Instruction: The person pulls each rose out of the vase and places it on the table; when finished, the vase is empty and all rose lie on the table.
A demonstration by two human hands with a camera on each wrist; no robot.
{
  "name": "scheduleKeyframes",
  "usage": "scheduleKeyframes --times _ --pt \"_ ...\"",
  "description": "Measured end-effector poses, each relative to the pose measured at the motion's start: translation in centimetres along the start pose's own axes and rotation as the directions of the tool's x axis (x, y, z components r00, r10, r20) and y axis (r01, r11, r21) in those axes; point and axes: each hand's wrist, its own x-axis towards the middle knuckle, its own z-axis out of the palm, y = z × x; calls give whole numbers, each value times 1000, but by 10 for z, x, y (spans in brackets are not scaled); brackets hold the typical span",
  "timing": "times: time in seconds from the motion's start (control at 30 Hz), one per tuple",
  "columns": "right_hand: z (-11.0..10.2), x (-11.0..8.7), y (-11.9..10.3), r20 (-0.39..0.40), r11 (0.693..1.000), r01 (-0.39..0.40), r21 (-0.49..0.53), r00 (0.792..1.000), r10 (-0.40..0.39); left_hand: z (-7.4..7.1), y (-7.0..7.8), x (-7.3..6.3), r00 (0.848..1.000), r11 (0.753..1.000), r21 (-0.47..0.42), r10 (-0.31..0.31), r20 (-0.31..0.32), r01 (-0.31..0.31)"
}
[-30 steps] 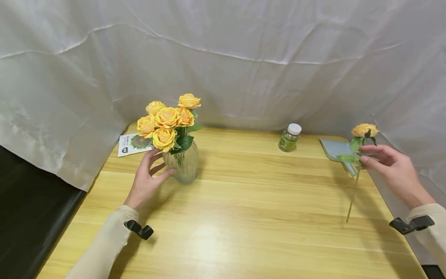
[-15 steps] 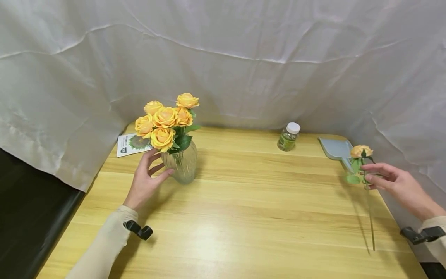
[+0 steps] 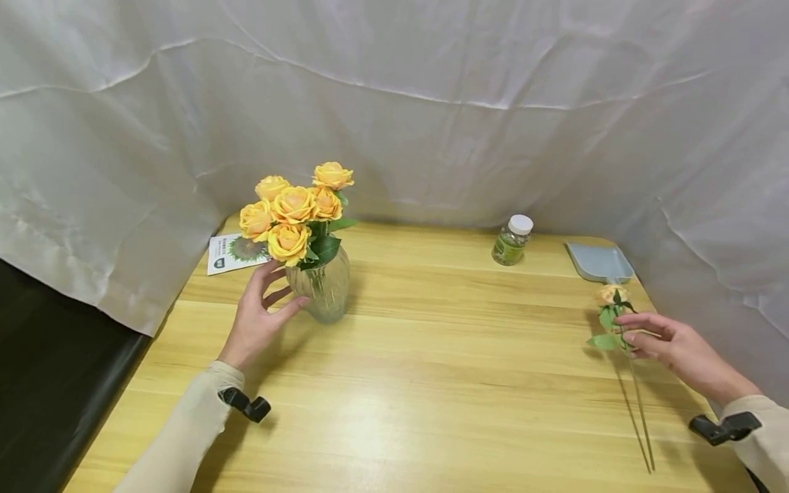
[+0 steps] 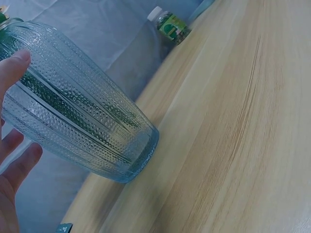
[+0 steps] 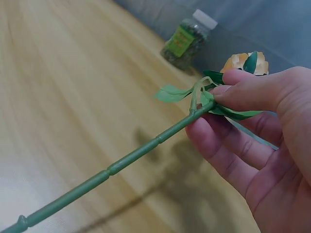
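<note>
A ribbed clear glass vase [image 3: 331,294] stands upright on the left of the table, holding several yellow roses [image 3: 294,205] with green leaves. My left hand [image 3: 257,316] holds its left side, thumb across the front; in the left wrist view the thumb touches the glass [image 4: 87,111] near the top, while two other fingers show beside it. Over at the right, my right hand [image 3: 677,348] pinches a single yellow rose [image 3: 610,295] just below its leaves. Its long green stem [image 5: 136,156] slants down over the tabletop, bloom toward the back.
Toward the back stands a lidded jar [image 3: 511,241] with a green label. A grey-blue dustpan [image 3: 599,261] lies in the back right corner, its handle partly behind the rose. A card with a sunflower picture [image 3: 229,255] lies left of the vase. Grey curtain [image 3: 419,137] closes off the back.
My right hand has brought the rose down and nearer to me, first swinging out to the right, then back to the left. The left hand and the vase have stayed in place.
</note>
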Motion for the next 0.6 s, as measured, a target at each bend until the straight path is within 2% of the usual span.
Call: scheduleKeyframes --times 0.33,0.6 --pt "25 5 12 23 998 9 70 1000 -10 -1 2 -1 1000 1000 -2 1 -6 -1" --pt "42 10 16 -17 994 45 97 999 -44 0 0 -1 1000 1000 0 1 -3 -1"
